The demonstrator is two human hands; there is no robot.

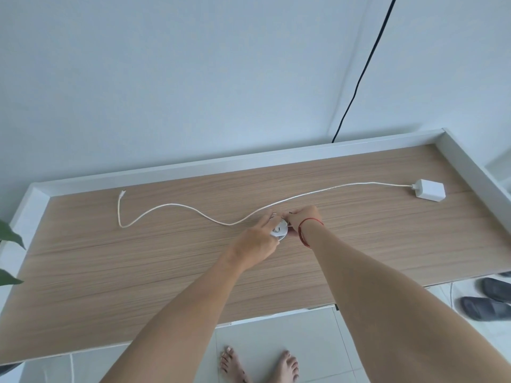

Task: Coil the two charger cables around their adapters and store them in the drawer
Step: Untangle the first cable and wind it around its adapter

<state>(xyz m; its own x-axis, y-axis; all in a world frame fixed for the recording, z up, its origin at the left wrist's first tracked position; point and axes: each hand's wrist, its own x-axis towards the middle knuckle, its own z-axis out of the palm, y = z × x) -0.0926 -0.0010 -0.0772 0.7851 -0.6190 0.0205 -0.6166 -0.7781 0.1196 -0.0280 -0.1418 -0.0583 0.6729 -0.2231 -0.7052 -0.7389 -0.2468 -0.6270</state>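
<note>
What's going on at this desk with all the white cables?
A person holds one white adapter between the left hand and right hand, its cable mostly coiled around it. The second adapter lies untouched at the far right of the wooden tabletop, its cable stretched out.

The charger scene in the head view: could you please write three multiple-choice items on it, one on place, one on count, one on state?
1. Where does the loose adapter lie on the desk?
A. far right
B. far left
C. near edge

2. How many adapters show?
A. one
B. two
C. four

3. What state is the long cable in?
A. coiled
B. uncoiled
C. knotted

Answers: 1 A, it sits by the right rim. 2 B, one lies loose and one adapter is in the grip of the left hand and right hand. 3 B, it snakes across the desk.
</note>
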